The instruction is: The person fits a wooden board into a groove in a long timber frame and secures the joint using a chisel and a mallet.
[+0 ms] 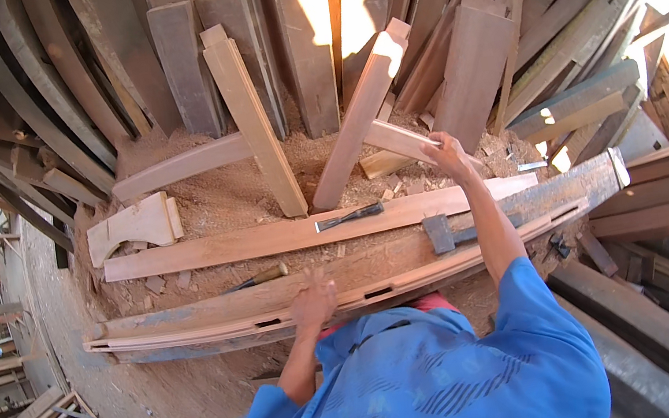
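My right hand [448,155] reaches far forward, its fingers closed round the near end of a short wooden piece [399,140] that lies slanting among the shavings. My left hand [314,304] is over the near beam, beside a long grooved wooden rail [419,281] with dark slots cut in it; its slightly blurred fingers are apart and hold nothing. A flat chisel [350,216] lies on a long pale board [225,245]. Nearer, a wooden-handled tool [261,276] rests on the thick bench beam [192,313]. Right of it sits a dark block-shaped tool head [439,235].
Two planed timbers, one left [253,125] and one right [359,119], lean up from the sawdust [196,211]. A curved cut-out piece [132,228] lies at the left. Stacked boards [308,61] stand behind, with more timber [641,325] at the lower right.
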### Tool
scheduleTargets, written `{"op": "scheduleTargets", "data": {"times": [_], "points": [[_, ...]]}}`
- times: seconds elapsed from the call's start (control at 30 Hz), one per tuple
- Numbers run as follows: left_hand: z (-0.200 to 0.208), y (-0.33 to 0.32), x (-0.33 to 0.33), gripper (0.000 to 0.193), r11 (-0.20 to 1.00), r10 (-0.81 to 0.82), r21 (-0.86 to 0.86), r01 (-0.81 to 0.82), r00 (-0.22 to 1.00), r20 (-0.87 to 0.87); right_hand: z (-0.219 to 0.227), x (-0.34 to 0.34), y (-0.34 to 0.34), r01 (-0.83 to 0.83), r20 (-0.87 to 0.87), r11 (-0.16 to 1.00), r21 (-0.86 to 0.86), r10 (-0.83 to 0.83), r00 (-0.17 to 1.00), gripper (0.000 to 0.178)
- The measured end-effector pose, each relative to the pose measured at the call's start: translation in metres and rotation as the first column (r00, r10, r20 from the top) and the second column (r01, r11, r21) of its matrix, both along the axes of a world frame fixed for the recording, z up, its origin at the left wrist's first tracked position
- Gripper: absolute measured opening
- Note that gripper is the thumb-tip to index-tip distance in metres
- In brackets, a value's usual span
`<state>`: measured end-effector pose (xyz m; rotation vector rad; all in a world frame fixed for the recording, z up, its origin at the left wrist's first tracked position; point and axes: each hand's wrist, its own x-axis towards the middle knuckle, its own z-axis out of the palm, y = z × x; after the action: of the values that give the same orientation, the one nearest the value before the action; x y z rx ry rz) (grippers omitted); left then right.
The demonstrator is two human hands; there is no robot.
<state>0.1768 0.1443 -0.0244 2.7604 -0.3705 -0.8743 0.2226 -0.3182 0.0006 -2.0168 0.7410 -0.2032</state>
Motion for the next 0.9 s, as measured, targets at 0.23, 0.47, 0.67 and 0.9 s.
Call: {"op": "scheduleTargets", "data": {"times": [0.23,0.47,0.67,0.9], "points": [[0.013,-0.005,-0.011,0.065,0.996,0.083,-0.04,-0.075,0.958,0.275,-0.102,0.142,-0.089,0.076,-0.001,0.937,0.341,-0.08,0.997,0.095],[0.009,-0.009,-0.008,0.06,0.988,0.148,-0.085,-0.13,0.95,0.274,-0.131,0.238,-0.121,0.103,0.076,0.697,0.709,-0.221,0.972,0.051],[-0.009,-0.006,-0.015,0.059,0.989,0.147,-0.022,-0.146,0.949,0.278,-0.103,0.227,-0.099,-0.066,0.239,0.544,0.836,-0.253,0.937,0.048],[0.018,-0.027,0.007,0.06,0.983,0.114,0.138,-0.12,0.992,0.051,-0.076,0.12,-0.074,-0.262,0.426,0.51,0.819,-0.234,0.874,0.043]]}}
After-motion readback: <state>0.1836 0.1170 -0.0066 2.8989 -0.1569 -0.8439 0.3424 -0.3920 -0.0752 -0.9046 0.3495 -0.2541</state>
